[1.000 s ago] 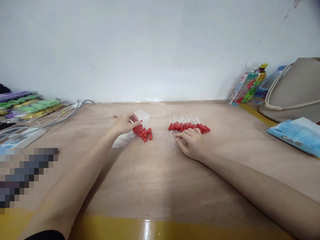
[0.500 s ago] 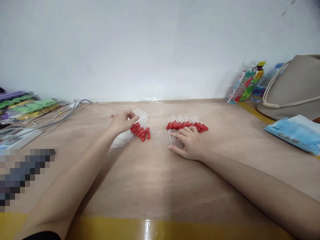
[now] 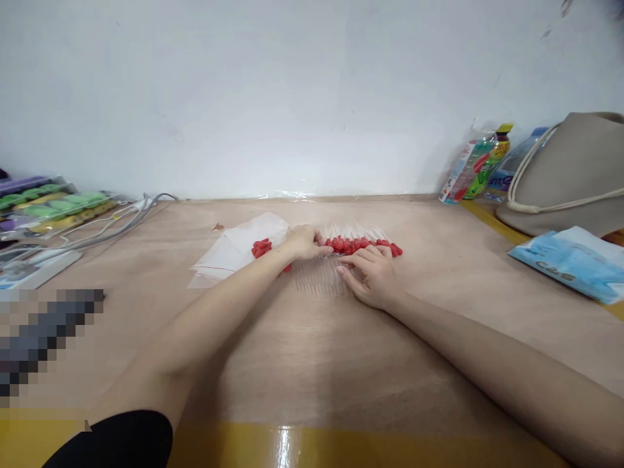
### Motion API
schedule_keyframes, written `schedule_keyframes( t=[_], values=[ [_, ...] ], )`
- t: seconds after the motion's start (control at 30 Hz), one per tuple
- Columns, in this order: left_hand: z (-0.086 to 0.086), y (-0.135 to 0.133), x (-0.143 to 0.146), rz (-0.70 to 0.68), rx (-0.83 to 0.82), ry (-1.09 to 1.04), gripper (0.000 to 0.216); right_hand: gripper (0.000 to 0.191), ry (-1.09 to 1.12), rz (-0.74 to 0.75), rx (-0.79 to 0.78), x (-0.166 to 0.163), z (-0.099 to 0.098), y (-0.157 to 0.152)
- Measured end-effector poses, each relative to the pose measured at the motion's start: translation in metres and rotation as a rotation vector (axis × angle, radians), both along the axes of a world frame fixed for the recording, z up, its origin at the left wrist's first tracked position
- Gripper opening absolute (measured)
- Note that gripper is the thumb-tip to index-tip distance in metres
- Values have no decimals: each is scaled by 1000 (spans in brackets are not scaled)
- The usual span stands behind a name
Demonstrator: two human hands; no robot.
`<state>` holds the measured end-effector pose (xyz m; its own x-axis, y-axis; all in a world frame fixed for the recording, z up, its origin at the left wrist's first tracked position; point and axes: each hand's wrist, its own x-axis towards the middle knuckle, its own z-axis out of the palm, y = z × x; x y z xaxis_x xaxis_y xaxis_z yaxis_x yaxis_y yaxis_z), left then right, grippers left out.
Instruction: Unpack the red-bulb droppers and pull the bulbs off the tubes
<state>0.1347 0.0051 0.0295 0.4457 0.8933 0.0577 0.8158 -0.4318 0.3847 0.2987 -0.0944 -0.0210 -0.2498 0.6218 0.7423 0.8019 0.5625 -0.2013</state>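
A small heap of loose red rubber bulbs (image 3: pixel 262 247) lies beside flat clear plastic bags (image 3: pixel 234 250). A fan of clear thin tubes (image 3: pixel 316 278) lies mid-table. Behind it is a row of tubes capped with red bulbs (image 3: pixel 365 244). My left hand (image 3: pixel 305 242) is over the tubes' far ends, its fingers pinched together at the left end of the capped row, seemingly on a red bulb. My right hand (image 3: pixel 373 276) rests on the right side of the clear tubes, with thumb and fingers closed on one tube.
Grey cables (image 3: pixel 121 224) and packs of green and purple items (image 3: pixel 53 208) are at the far left. At the right stand drink bottles (image 3: pixel 480 169), a beige bag (image 3: pixel 570 179) and a blue pack (image 3: pixel 570 263). A yellow stripe (image 3: pixel 341 445) marks the near table edge.
My left hand left the loose red bulbs and moved right to meet my right hand over the tubes. My right hand's fingers went from flat to pinched.
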Motion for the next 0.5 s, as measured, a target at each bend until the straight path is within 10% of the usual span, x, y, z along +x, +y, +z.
schedule_keyframes(
  t=[0.33,0.5],
  values=[
    [2,-15,3,115,43,-81,21,17,20,-21,22,-1,-1,1],
    [-1,-35,-28,114,375,-199,16,35,123,-59,124,2,-3,4]
  ],
)
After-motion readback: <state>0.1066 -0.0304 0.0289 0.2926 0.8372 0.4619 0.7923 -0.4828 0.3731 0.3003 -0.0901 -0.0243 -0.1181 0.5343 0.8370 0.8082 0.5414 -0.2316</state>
